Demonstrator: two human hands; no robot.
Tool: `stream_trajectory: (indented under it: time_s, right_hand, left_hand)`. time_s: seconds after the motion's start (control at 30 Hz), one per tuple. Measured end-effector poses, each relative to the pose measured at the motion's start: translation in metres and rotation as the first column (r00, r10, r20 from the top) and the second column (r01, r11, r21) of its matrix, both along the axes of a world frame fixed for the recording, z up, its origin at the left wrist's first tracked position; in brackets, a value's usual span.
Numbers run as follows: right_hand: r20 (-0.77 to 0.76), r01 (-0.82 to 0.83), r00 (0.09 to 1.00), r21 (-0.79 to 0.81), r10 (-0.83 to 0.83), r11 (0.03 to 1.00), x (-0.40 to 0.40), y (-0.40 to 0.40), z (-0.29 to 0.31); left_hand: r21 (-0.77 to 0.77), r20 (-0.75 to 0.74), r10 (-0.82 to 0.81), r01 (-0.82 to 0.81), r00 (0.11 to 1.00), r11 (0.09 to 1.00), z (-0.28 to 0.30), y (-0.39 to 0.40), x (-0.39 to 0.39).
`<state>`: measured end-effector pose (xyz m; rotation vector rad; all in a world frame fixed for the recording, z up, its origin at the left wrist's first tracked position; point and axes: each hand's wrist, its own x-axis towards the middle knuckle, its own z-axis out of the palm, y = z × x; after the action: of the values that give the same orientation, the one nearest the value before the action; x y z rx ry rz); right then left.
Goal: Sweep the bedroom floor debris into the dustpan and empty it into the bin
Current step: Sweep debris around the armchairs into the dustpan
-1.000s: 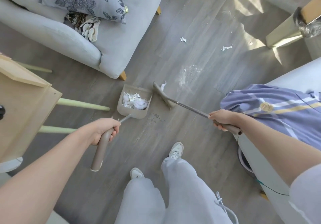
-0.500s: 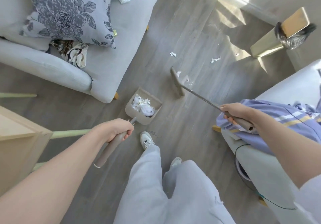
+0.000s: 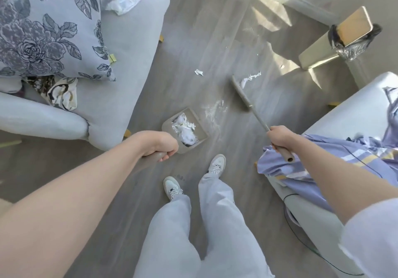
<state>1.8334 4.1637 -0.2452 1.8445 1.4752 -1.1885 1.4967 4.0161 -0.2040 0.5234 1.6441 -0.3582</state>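
The left hand [image 3: 160, 147] is wrapped around the dustpan handle, the right hand [image 3: 280, 136] around the broom's slim round shaft. The boxy grey dustpan [image 3: 199, 126], filled with crumpled white paper, lies on the wood-grain floor just beyond the left hand. Farther off, the broom head [image 3: 240, 93] touches 1 torn scrap [image 3: 249, 78]; the bin [image 3: 336, 40] stands beyond.

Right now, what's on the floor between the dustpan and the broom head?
In the head view, a smear of white powder lies on the bare floor between the dustpan and the broom head. No paper scraps sit in that gap.
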Motion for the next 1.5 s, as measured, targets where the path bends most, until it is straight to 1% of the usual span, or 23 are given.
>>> stream_trajectory:
  time_s: [0.07,0.13,0.17,0.27,0.33,0.4,0.47,0.53,0.6,0.63,0.7,0.73,0.77,0.83,0.87,0.93,1.0,1.1,1.17,1.27,1.37,1.43,1.5]
  right_hand:
    - [0.011,-0.086,0.996,-0.119,0.088,0.989,-0.009,-0.006,-0.013]
    - [-0.037,-0.1,0.995,-0.201,0.095,0.974,-0.007,-0.018,-0.015]
    - [-0.076,-0.074,0.995,-0.21,0.059,0.975,-0.003,-0.02,-0.011]
    - [-0.167,0.097,0.976,-0.225,-0.136,0.969,0.019,-0.017,0.018]
    - [-0.172,0.136,0.97,-0.206,-0.173,0.969,0.028,-0.017,0.031]
    - [-0.136,0.061,0.987,-0.135,-0.079,0.989,0.02,-0.025,0.029]
    - [-0.108,-0.068,0.993,-0.116,0.055,0.991,-0.004,-0.036,0.017]
    - [-0.094,-0.151,0.986,-0.184,0.135,0.971,-0.03,-0.047,0.007]
    - [-0.104,-0.168,0.984,-0.235,0.147,0.957,-0.041,-0.053,0.005]
    - [-0.121,-0.139,0.986,-0.243,0.112,0.96,-0.038,-0.052,0.008]
    - [-0.171,0.027,0.982,-0.275,-0.076,0.961,-0.019,-0.053,0.02]
    - [-0.191,0.068,0.974,-0.279,-0.125,0.958,-0.009,-0.054,0.028]
    - [-0.197,0.048,0.975,-0.256,-0.101,0.966,-0.005,-0.059,0.035]
    - [-0.171,-0.081,0.984,-0.167,0.052,0.983,-0.009,-0.073,0.035]
    - [-0.147,-0.118,0.984,-0.136,0.098,0.984,-0.019,-0.082,0.029]
    - [-0.103,-0.145,0.986,-0.147,0.13,0.978,-0.041,-0.097,0.016]
    - [-0.109,-0.118,0.989,-0.193,0.098,0.974,-0.05,-0.104,0.012]
    - [-0.16,0.081,0.98,-0.247,-0.123,0.966,-0.025,-0.098,0.028]
    - [-0.162,0.107,0.975,-0.241,-0.149,0.965,0.002,-0.098,0.042]
    - [-0.11,0.143,0.981,-0.157,-0.161,0.977,0.035,-0.101,0.053]
    - [-0.051,0.177,0.982,-0.112,-0.184,0.978,0.044,-0.105,0.052]
    - [-0.006,0.244,0.969,-0.104,-0.246,0.964,0.035,-0.109,0.047]
    - [0.027,0.353,0.935,-0.14,-0.352,0.925,0.02,-0.12,0.031]
  left_hand:
    - [-0.004,-0.025,-0.023,0.023,0.999,1.0,-0.001,0.017,0.004]
    - [-0.01,-0.033,-0.029,0.029,0.999,1.0,-0.002,0.031,0.005]
    - [-0.014,-0.035,-0.027,0.027,0.999,1.0,-0.001,0.036,0.004]
    - [-0.035,-0.035,-0.023,0.021,0.999,0.999,0.0,0.04,0.0]
    - [-0.039,-0.03,-0.023,0.022,0.999,0.999,0.002,0.04,0.002]
    - [-0.039,-0.017,-0.031,0.031,0.999,0.999,0.003,0.04,0.007]
    - [-0.045,-0.008,-0.037,0.037,0.999,0.998,0.002,0.039,0.01]
    - [-0.042,-0.013,-0.037,0.036,0.999,0.998,0.003,0.036,0.01]
    - [-0.023,-0.015,-0.031,0.031,0.999,0.999,0.003,0.034,0.007]
    - [-0.014,-0.007,-0.032,0.032,0.999,0.999,0.004,0.034,0.006]
    - [-0.002,0.008,-0.035,0.035,0.999,0.999,0.007,0.033,0.004]
    - [-0.002,0.007,-0.036,0.036,0.999,0.999,0.009,0.033,0.004]
    - [0.001,0.011,-0.037,0.037,0.999,0.999,0.011,0.032,0.004]
    - [0.002,0.016,-0.031,0.03,0.999,1.0,0.013,0.03,0.005]
    - [-0.006,0.015,-0.027,0.027,1.0,1.0,0.013,0.029,0.006]
    - [-0.011,0.015,-0.026,0.026,1.0,1.0,0.013,0.027,0.006]
    - [-0.013,0.02,-0.019,0.019,1.0,1.0,0.012,0.025,0.006]
    - [-0.001,0.039,-0.01,0.01,0.999,1.0,0.013,0.022,0.003]
    - [0.016,0.039,-0.013,0.012,0.999,1.0,0.012,0.018,-0.001]
    - [0.035,0.031,-0.032,0.031,0.999,0.999,0.013,0.009,-0.01]
    - [0.023,0.007,-0.054,0.054,0.998,0.998,0.015,-0.006,-0.017]
    - [-0.002,-0.002,-0.082,0.082,0.997,0.997,0.016,-0.017,-0.021]
    - [-0.036,-0.005,-0.091,0.091,0.996,0.995,0.015,-0.027,-0.023]
